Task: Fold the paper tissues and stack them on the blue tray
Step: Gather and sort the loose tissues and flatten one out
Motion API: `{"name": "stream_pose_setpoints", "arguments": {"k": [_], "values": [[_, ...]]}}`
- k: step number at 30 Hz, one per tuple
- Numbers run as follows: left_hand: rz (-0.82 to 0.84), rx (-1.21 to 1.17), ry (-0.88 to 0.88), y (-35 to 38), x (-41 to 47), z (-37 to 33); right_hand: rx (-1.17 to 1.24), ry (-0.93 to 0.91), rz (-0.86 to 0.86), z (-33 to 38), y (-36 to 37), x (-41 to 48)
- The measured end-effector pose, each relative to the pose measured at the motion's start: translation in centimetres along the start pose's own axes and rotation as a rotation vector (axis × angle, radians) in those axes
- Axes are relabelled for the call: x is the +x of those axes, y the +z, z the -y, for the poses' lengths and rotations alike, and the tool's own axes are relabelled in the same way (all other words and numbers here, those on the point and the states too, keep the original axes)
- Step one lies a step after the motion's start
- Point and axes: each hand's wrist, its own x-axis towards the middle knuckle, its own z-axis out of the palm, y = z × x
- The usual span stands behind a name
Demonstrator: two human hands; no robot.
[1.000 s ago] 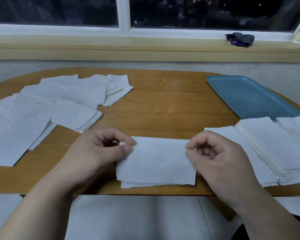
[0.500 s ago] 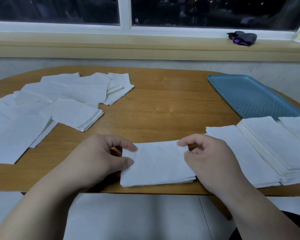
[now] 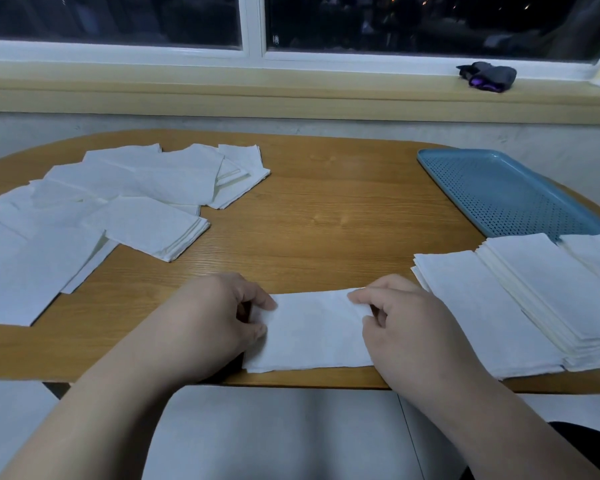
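A folded white tissue (image 3: 312,332) lies at the table's near edge between my hands. My left hand (image 3: 205,323) pinches its left end between thumb and forefinger. My right hand (image 3: 409,327) pinches its right end the same way. A stack of folded tissues (image 3: 548,292) sits to the right on the table, just in front of the blue perforated tray (image 3: 503,192), which holds nothing that I can see. Loose unfolded tissues (image 3: 94,216) are spread over the table's left side.
The wooden table (image 3: 326,216) is oval, with bare wood in its middle. A dark purple-and-grey object (image 3: 487,76) lies on the window sill at the back right. A wall and window run behind the table.
Both hands have moved inward along the tissue and pressed it flatter; its lower layer no longer sticks out at the near edge.
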Motion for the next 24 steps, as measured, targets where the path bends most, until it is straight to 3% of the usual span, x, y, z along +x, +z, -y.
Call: {"name": "stream_pose_setpoints", "arguments": {"k": [7,13,24], "values": [[-0.033,-0.013,0.045,-0.4,-0.6,0.4,-0.112,-0.055,-0.023,-0.5,-0.2,-0.1],[0.053,0.043,0.043,-0.2,-0.8,0.4,-0.162,-0.065,0.035,-0.6,0.0,-0.2],[-0.051,-0.035,0.008,-2.7,-1.3,2.3,0.006,-0.119,0.038,1.8,0.7,0.6]]}}
